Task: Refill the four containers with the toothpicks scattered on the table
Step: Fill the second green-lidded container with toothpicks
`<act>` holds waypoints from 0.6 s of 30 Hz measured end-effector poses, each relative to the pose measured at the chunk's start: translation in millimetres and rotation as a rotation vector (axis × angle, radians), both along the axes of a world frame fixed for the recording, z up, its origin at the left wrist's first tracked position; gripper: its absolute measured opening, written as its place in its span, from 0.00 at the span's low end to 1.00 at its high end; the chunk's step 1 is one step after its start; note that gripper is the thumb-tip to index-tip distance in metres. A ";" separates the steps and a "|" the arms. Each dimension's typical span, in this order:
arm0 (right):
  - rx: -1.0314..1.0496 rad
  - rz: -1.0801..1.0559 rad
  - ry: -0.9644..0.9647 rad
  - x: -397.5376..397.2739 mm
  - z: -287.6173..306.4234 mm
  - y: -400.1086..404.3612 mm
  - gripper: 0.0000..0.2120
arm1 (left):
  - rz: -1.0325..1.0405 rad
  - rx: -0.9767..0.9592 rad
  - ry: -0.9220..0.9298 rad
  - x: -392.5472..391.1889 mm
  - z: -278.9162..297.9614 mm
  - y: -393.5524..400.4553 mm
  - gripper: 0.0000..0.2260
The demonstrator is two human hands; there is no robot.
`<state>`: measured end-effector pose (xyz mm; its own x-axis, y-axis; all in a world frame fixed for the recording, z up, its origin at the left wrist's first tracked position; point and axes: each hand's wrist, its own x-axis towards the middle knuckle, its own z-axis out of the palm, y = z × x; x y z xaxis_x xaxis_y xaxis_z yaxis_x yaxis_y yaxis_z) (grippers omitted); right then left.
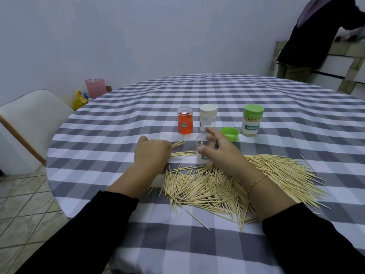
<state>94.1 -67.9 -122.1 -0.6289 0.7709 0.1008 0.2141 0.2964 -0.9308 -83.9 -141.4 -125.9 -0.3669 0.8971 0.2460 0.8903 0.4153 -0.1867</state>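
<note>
While upright, open container (204,153) in right hand (223,153), left hand (151,153) pinching toothpicks (178,143) pointing right

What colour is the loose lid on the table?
Green, seen best in the head view: the lid lies beside the open jar.

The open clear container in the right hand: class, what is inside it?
Through the open clear container, held by the right hand, one or two toothpicks show near its rim. The label and the thumb cover its lower part, so the fill cannot be judged.

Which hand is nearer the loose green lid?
Right. The right hand grips the open clear container just in front of the green lid; the left hand pinches toothpicks farther left.
</note>
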 end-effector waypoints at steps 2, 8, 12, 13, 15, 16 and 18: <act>0.001 -0.004 -0.001 0.1 -0.8 0.5 0.32 | -0.010 0.142 -0.148 1.8 3.5 0.9 0.11; -0.005 0.000 0.007 0.4 0.0 0.6 0.33 | -0.031 0.656 -0.930 7.4 21.9 9.4 0.09; 0.007 0.001 -0.004 0.7 0.3 1.1 0.33 | -0.098 0.840 -1.217 19.5 36.3 15.1 0.07; 0.011 0.000 -0.007 0.9 0.1 1.4 0.33 | -0.110 0.868 -1.298 23.5 37.7 16.7 0.07; 0.011 -0.002 -0.006 0.8 -0.2 1.7 0.33 | -0.133 0.880 -1.443 32.2 37.7 19.1 0.06; 0.008 -0.002 -0.002 0.8 -0.5 2.1 0.33 | -0.149 0.869 -1.491 36.3 36.1 20.3 0.05; 0.006 -0.002 -0.001 0.6 -1.1 2.5 0.33 | -0.166 0.822 -1.541 43.6 30.4 22.0 0.06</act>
<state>94.6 -65.4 -123.2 -0.6274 0.7716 0.1050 0.2158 0.3018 -0.9286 -40.3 -119.4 -95.5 -0.6069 0.7781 0.1618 0.0764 -0.1455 0.9864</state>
